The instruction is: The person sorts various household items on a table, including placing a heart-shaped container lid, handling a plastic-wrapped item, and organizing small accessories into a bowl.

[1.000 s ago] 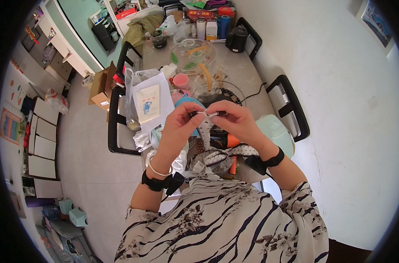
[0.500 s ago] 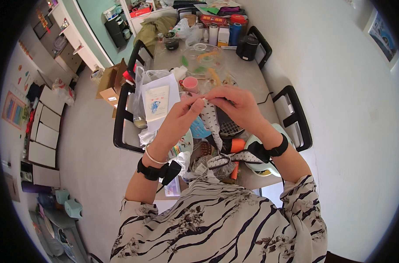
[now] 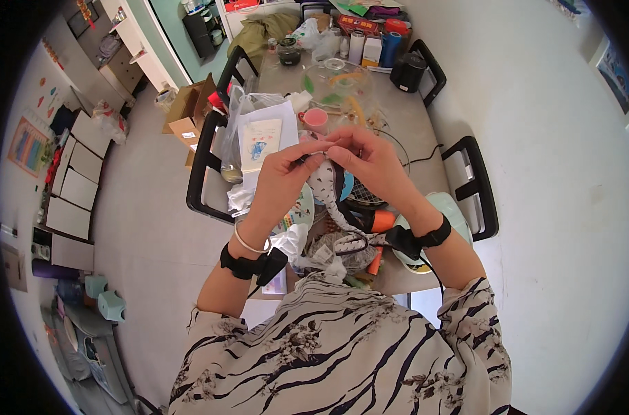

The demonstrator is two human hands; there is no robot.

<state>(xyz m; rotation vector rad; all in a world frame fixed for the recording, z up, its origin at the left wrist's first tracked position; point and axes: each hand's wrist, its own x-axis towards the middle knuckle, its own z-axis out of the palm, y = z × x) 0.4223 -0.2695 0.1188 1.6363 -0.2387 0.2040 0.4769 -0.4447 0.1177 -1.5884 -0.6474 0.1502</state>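
Note:
Raised over the near part of the table, my left hand (image 3: 285,174) and my right hand (image 3: 365,160) meet at the fingertips. Both pinch the upper end of a white fabric strip (image 3: 324,182) with small dark marks. From there the strip hangs down and curves toward a loop near my chest. Exactly what edge the fingers grip is hidden. Behind the strip lie a black mesh racket (image 3: 364,196) and something blue, partly covered. An orange object (image 3: 383,221) sits beside the strip, under my right wrist.
Left on the table are a booklet (image 3: 261,144) on white paper and a pink mug (image 3: 315,120). A pale green basin (image 3: 444,211) stands under my right forearm. Farther off are a clear dome (image 3: 336,79) and a black appliance (image 3: 407,72). Black-framed chairs (image 3: 479,185) flank the table.
The view has shifted, so the table sits slightly lower and to the right. My hands stay together on the strip; my right fingers are more curled and the strip hangs at a slightly different angle.

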